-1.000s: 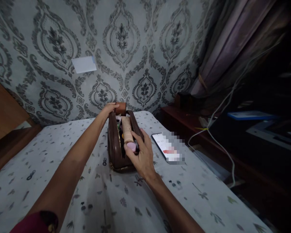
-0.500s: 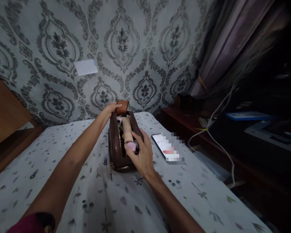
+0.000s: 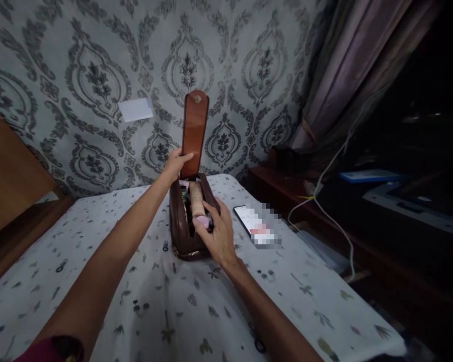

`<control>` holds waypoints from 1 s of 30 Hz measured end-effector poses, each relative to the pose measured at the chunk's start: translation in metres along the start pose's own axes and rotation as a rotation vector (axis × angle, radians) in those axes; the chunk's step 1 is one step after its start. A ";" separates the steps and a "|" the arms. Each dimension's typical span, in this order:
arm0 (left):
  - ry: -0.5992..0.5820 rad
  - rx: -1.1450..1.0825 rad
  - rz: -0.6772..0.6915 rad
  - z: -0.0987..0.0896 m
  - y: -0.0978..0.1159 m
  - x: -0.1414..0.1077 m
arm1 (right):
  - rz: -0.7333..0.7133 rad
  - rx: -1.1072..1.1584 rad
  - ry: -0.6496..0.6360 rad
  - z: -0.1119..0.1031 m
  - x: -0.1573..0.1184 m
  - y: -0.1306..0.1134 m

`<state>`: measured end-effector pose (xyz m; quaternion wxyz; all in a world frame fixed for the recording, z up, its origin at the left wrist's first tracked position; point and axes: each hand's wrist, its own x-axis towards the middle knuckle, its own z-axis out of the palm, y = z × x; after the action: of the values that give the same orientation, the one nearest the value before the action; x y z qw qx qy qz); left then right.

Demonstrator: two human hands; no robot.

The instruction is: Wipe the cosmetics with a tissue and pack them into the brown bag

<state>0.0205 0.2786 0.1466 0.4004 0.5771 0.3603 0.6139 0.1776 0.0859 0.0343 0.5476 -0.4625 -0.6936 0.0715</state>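
A dark brown toiletry bag (image 3: pixel 177 221) stands on the bedsheet, its zipped top spread open. From its far end a brown strap flap (image 3: pixel 196 125) with a snap stud rises upright. My left hand (image 3: pixel 176 164) is closed on the lower part of this flap, thumb on its tan face. Inside the bag lies a beige tube (image 3: pixel 197 196) among other small items, partly hidden. At the near right of the opening, my right hand (image 3: pixel 222 235) has its thumb and fingers around a small pink round-topped item (image 3: pixel 202 221), whose lower part is hidden.
A lit phone (image 3: pixel 245 221) lies right of the bag on the patterned sheet (image 3: pixel 147 311). White cables (image 3: pixel 334 213) hang by a dark table at right. Wooden furniture (image 3: pixel 15 176) stands at left. A white card (image 3: pixel 136 109) is on the papered wall behind.
The strap flap, folded over before, now stands straight up in my left hand. My right hand stays at the pink item in the bag. The view has shifted slightly.
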 end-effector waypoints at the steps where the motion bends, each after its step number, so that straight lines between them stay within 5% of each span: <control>1: -0.008 0.010 0.023 0.002 0.001 -0.003 | 0.004 0.000 -0.007 0.000 0.000 0.000; 8: -0.050 0.162 0.149 -0.002 0.008 -0.028 | 0.024 0.039 -0.015 0.000 0.000 0.002; 18: -0.304 0.572 0.307 -0.001 0.026 -0.083 | 0.004 0.077 -0.033 -0.003 -0.004 0.005; 30: -0.391 0.951 0.406 -0.007 0.040 -0.135 | 0.014 0.172 -0.101 -0.008 -0.010 0.010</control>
<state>0.0123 0.1392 0.1250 0.0287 0.8554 0.3983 0.3298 0.1897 0.0812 0.0245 0.5490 -0.4146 -0.7083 0.1578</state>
